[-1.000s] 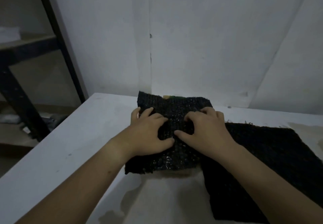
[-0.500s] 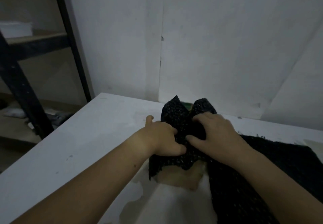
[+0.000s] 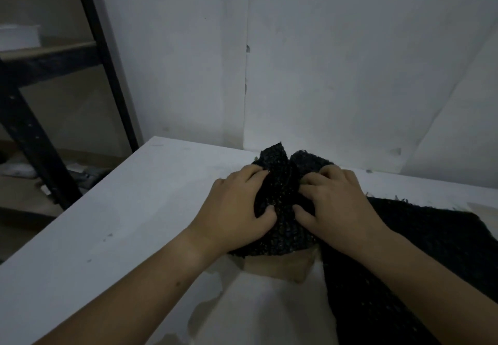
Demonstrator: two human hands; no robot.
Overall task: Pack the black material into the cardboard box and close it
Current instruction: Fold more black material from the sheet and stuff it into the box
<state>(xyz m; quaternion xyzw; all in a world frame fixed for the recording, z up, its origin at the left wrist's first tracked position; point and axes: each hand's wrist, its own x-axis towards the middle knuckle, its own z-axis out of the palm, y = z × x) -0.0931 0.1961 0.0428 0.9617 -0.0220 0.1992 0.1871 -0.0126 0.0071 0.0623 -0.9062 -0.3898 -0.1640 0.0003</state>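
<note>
While both hands bunch the black material (image 3: 283,196) over the cardboard box (image 3: 277,266), left hand (image 3: 237,210) & right hand (image 3: 336,204) fingers stay curled, clamped on fabric; stuffing step underway. Next: push it down inside, then fold flaps.

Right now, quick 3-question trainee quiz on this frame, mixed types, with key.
1. True or false: both hands press on the black material.
2. Multiple choice: the box shows where? A) on the shelf B) under the bunched material, near edge peeking out C) in the left hand, lifted
3. Fill in: a second, flat black sheet lies on the table to the person's ____.

Key: 1 true, left hand and right hand both grip it. 2 B. 3 right.
</note>
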